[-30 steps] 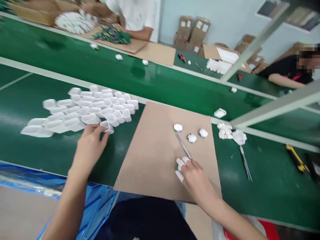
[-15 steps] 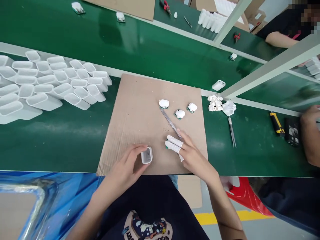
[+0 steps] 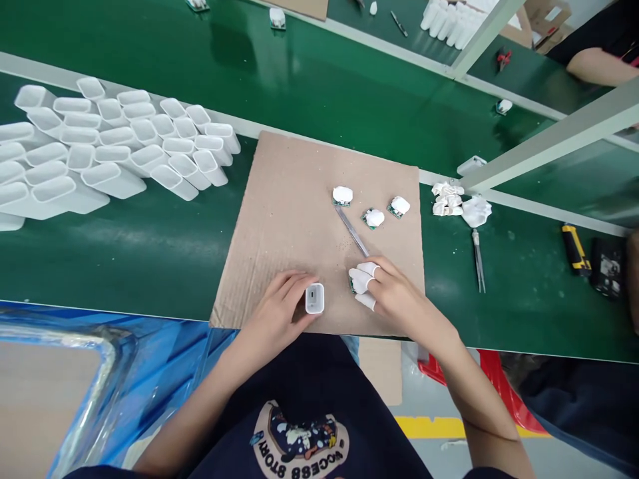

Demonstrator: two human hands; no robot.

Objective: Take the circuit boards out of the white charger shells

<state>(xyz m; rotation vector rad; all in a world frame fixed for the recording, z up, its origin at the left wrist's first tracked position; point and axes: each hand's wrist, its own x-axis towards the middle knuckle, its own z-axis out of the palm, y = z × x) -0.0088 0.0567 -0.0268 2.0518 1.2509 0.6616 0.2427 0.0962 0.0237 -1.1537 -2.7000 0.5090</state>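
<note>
My left hand (image 3: pixel 282 309) is closed around a white plastic housing (image 3: pixel 314 298) at the cardboard's front edge, its open end facing up. To its right, my right hand (image 3: pixel 394 289), with white finger cots on several fingers, is bent over a small circuit board (image 3: pixel 351 285). Only a green edge of that board shows; the fingers hide the rest. Metal tweezers (image 3: pixel 352 231) lie just beyond the right hand. Past them rest three green boards with white tops: one (image 3: pixel 342 195), a second (image 3: pixel 373 218) and a third (image 3: pixel 399 206).
Many white housings (image 3: pixel 117 136) stand packed on the left. White finger cots (image 3: pixel 446 199), another pair of tweezers (image 3: pixel 478 263) and a yellow-black tool (image 3: pixel 576 249) lie right of the cardboard (image 3: pixel 284 193). A slanted metal post (image 3: pixel 554 136) rises at right. A co-worker's arm (image 3: pixel 599 66) shows at top right.
My right fingers, stretched over the circuit board before, have curled in around it. My left hand still holds the housing. The whole view has shifted, so the bench appears further right.
</note>
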